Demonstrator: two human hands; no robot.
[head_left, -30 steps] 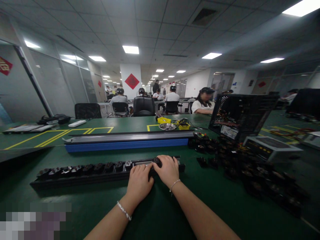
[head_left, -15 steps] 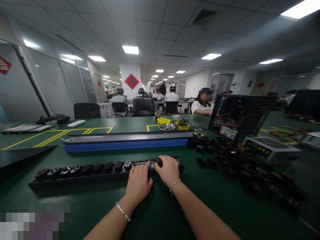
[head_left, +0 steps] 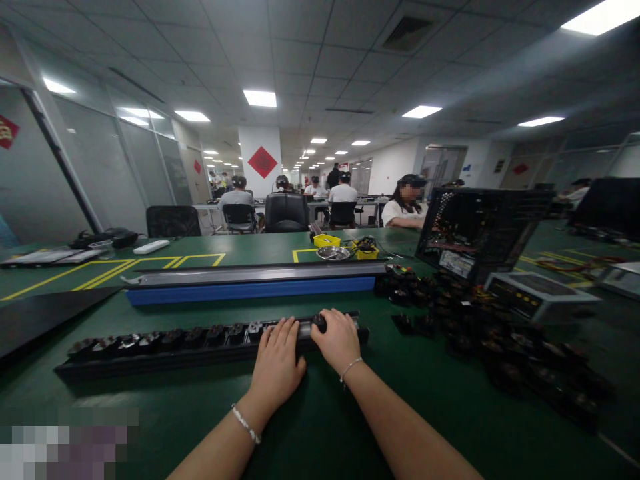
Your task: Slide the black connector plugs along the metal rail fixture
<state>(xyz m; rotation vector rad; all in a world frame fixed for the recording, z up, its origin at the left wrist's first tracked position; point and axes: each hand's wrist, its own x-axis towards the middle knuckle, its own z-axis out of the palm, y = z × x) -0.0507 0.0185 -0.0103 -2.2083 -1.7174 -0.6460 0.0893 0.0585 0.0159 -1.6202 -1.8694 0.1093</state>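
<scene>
A long black rail (head_left: 165,360) lies across the green table, with several small black and metallic parts (head_left: 195,337) in a row along its left portion. My left hand (head_left: 277,357) rests over the rail just right of that row, its fingers close together on the rail and its thumb toward the right. Close beside it, my right hand (head_left: 337,340) grips a small black part (head_left: 319,323) between thumb and fingers at the rail's right portion. The undersides of both hands are hidden.
Behind the rail lies a long blue and grey strip (head_left: 250,290). A heap of black parts (head_left: 500,340), an open computer case (head_left: 480,233) and a power supply (head_left: 540,297) are on the right. Yellow trays (head_left: 327,241) and a round metal dish (head_left: 333,253) stand farther back.
My left hand has shifted very slightly, its fingers now lying a little higher over the rail. My right hand stays almost in place on the small black part.
</scene>
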